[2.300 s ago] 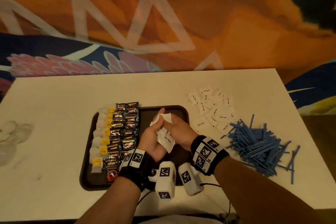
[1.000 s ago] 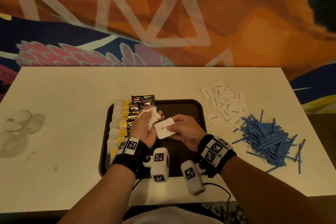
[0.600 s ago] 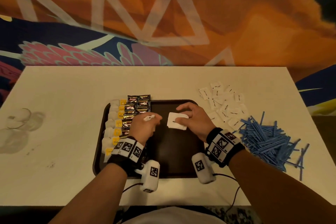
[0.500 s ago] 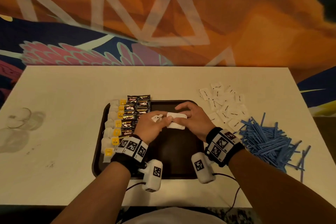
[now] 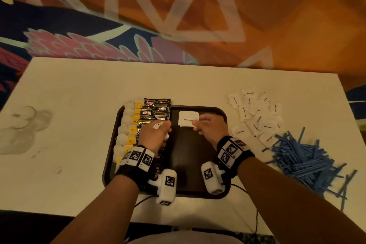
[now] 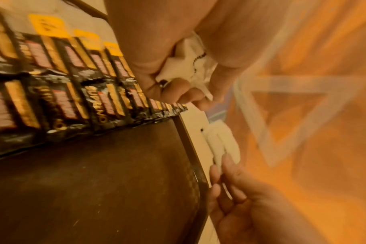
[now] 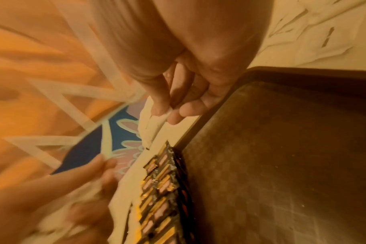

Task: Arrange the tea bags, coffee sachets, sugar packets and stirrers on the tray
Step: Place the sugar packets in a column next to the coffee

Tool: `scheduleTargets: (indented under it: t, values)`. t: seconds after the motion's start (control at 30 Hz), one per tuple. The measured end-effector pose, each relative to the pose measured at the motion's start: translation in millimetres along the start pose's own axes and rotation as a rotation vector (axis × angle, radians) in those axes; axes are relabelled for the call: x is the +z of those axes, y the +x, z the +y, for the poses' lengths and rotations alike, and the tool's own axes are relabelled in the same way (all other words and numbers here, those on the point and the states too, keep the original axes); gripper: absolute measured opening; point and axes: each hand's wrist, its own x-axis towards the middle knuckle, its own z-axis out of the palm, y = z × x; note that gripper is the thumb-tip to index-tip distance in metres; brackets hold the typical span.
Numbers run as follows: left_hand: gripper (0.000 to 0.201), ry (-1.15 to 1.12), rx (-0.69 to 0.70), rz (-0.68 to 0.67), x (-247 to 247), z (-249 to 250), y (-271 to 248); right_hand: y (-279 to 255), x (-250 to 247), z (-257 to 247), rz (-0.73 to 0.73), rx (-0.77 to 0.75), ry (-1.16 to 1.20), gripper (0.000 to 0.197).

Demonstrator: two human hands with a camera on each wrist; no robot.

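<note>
A dark brown tray [image 5: 188, 164] lies mid-table. Down its left side run a column of tea bags [image 5: 126, 130] and two columns of black-and-gold coffee sachets [image 5: 156, 109]. My right hand [image 5: 195, 123] pinches one white sugar packet [image 5: 187, 118] by its near corner, at the tray's far edge; I cannot tell if it touches the tray. The right wrist view shows that packet [image 7: 155, 125] between thumb and fingers. My left hand [image 5: 158, 132] hovers over the sachets, gripping a crumpled bunch of sugar packets [image 6: 190, 64].
Loose sugar packets [image 5: 255, 119] are scattered on the white table right of the tray. A heap of blue stirrers [image 5: 305, 160] lies further right. Clear glassware [image 5: 23, 123] stands at the far left. The tray's middle and right [image 7: 282, 156] are bare.
The hands have parted. My right hand carried the single packet toward the tray's far edge, and my left hand drew back left with its bunch.
</note>
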Motion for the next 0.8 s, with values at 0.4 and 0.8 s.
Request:
scheduleTargets:
  t: [0.4, 0.8]
  values:
    - [0.016, -0.225, -0.224, 0.015, -104, -53, 6, 78, 53, 1, 0.08, 0.137, -0.266, 0.023]
    - [0.011, -0.301, -0.256, -0.004, -110, -61, 10, 89, 63, -2, 0.117, 0.148, -0.283, 0.025]
